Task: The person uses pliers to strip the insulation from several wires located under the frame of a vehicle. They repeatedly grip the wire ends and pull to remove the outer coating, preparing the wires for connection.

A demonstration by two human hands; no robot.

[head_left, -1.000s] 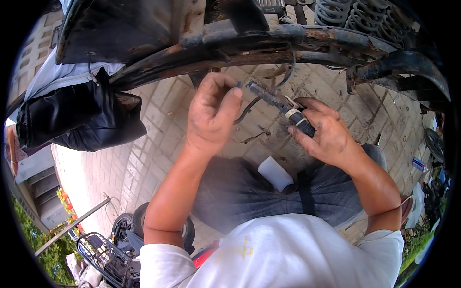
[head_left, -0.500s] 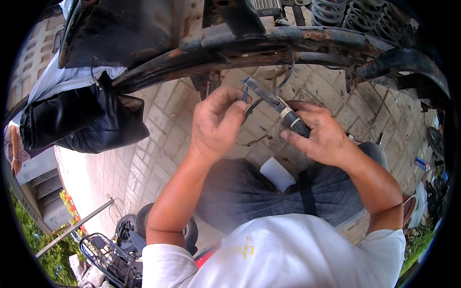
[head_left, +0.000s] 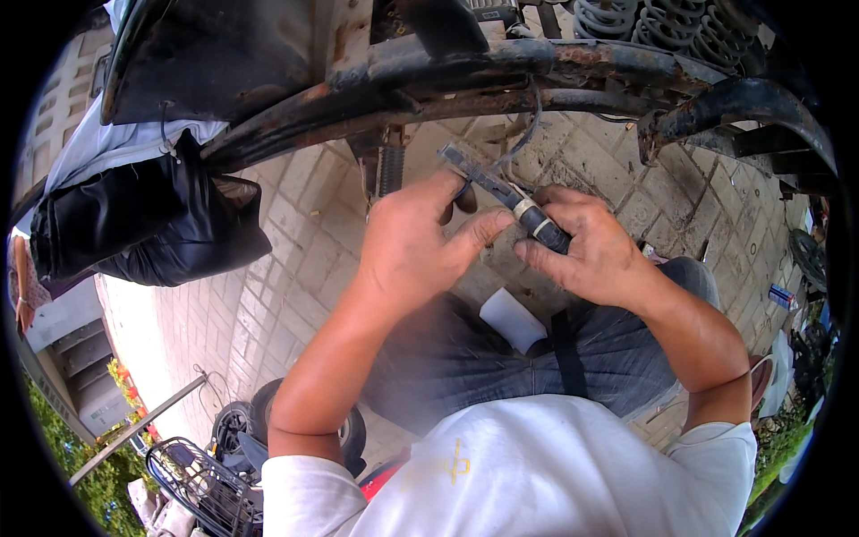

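Note:
My right hand (head_left: 591,237) is closed around the dark, tape-wrapped handle of a long, narrow tool (head_left: 483,176). A pale band circles the handle, and the flat grey front end points away to the upper left. My left hand (head_left: 416,228) is at the tool's near left side. Its thumb reaches to the pale band, while its fingers curl beneath the grey part, partly hidden. A dark loop, perhaps a cable, shows beside these fingers. Whether they also hold a small piece cannot be made out.
A rusty black metal frame (head_left: 429,80) arches across the far side. Black leather-like material (head_left: 179,224) hangs from it at left. Coil springs (head_left: 667,22) stand at the far right. A white roll (head_left: 513,320) lies between my legs above the paving (head_left: 304,219). Wheels and a wire basket (head_left: 192,479) are at lower left.
My left hand has turned, and its thumb has moved right to the tool's pale band. The thin blue piece between its fingertips no longer shows. The tool has shifted slightly left.

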